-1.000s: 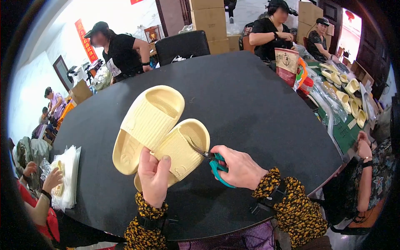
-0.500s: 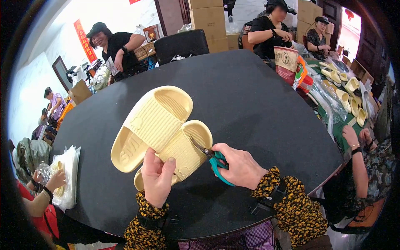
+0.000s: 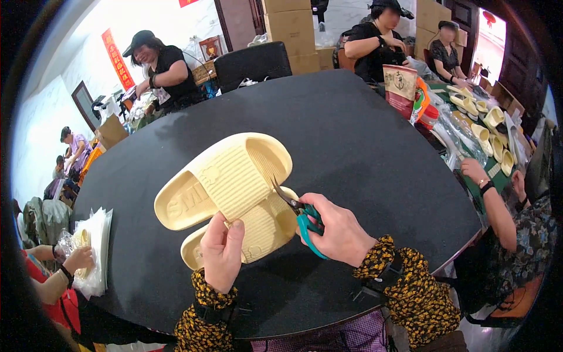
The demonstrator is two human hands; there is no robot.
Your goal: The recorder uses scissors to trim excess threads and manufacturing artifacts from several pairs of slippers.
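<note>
A pair of pale yellow slide slippers is in front of me, side by side, with ribbed straps and lettering on the far one's insole. My left hand (image 3: 226, 249) pinches the strap edge where the far slipper (image 3: 234, 182) and the near slipper (image 3: 258, 229) meet. Part of the near slipper is hidden behind my fingers. In my right hand (image 3: 340, 232) is a pair of scissors (image 3: 309, 232) with teal handles and dark curved blades. The blades are parted, and their tips lie over the far slipper's edge.
The dark table (image 3: 352, 152) spreads around the slippers. At the left, another person's hands hold a slipper beside clear plastic bags (image 3: 101, 252). On the right, a green table (image 3: 498, 170) carries several slippers. A red and beige pouch (image 3: 400, 91) stands at the far right edge.
The far slipper has turned clockwise, and its upper end has swung right and toward me. The near slipper has shifted slightly. The scissors remain near the same spot, with their blades more upright.
</note>
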